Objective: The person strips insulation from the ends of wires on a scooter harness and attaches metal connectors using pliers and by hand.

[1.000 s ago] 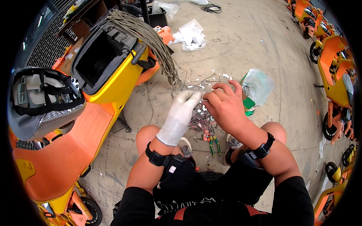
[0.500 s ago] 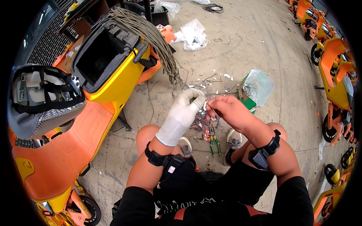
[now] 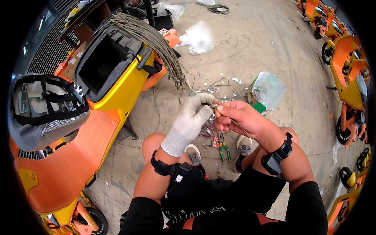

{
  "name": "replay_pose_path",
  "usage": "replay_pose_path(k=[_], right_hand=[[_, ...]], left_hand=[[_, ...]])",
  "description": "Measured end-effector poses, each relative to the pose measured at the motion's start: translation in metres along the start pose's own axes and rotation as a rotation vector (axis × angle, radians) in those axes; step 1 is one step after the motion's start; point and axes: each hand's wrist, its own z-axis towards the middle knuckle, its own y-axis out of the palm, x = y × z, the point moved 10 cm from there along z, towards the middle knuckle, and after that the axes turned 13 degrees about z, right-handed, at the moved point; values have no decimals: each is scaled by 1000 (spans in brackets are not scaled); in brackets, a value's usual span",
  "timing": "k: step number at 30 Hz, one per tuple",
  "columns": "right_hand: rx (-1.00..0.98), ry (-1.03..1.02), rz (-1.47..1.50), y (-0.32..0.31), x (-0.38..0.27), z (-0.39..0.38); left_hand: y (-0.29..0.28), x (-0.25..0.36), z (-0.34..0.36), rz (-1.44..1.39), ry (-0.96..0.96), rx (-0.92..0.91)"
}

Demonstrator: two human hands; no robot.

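Note:
My left hand point(image 3: 190, 117), in a white knit glove, curls its thumb and fingers around a thin wire, and a bare fingertip shows. Close beside it, bare, my right hand point(image 3: 243, 117) pinches the same thin wire point(image 3: 239, 126), whose tail trails below the fingers. The part between the two hands is too small to make out fully. Below them on the floor lie loose wire scraps point(image 3: 206, 131) and pliers point(image 3: 223, 150) with green-and-yellow handles. A bundle of grey-brown cables point(image 3: 154, 43) drapes over the box of the scooter to the left, its ends hanging near my left hand.
A yellow-orange scooter point(image 3: 78, 145) carries an open black-lined box point(image 3: 105, 62) and a grey helmet point(image 3: 49, 105). To the right stands a green carton point(image 3: 257, 105) with a clear plastic bag point(image 3: 272, 92). White bags lie farther off; more scooters point(image 3: 344, 78) line the right side.
My right hand has turned slightly, its fingers curled more, and the wire's tail now shows below it. My left fingers have shifted a little, still near the right hand.

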Motion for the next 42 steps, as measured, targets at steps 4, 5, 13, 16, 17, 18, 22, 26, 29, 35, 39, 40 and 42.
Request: replay_pose_path(k=[4, 5, 13, 16, 17, 18, 22, 26, 29, 35, 39, 40, 42], right_hand=[[64, -37, -61, 4, -7, -2], [58, -37, -74, 4, -6, -2], [378, -351, -611, -25, -43, -13], [671, -1027, -1318, 12, -98, -57], [630, -1043, -1500, 30, -96, -60], [531, -1045, -1607, 42, -87, -56], [336, -1023, -1868, 67, -49, -36], [389, -1037, -1929, 61, -43, -27], [415, -1047, -1975, 57, -43, -25], [410, -1180, -1918, 61, -48, -30], [391, -1202, -1897, 62, -48, -32], [394, -1204, -1890, 62, -49, -32], [378, -1173, -1849, 60, -49, -31]], left_hand=[[2, 4, 0, -43, 4, 0], [2, 4, 0, -34, 7, 11], [-10, -14, 0, 16, -213, 181], [-23, -27, 0, 101, -295, 321], [-27, -31, -1, 120, -319, 366], [-27, -35, -4, 99, -352, 376], [-22, -39, -2, 58, -379, 361], [-11, -31, -2, 72, -331, 328], [-7, -33, -5, 34, -387, 256], [-5, -38, -6, -142, -400, 227], [-4, -47, -8, -221, -429, 216], [-4, -48, -8, -220, -420, 211], [-6, -45, -7, -163, -407, 204]])
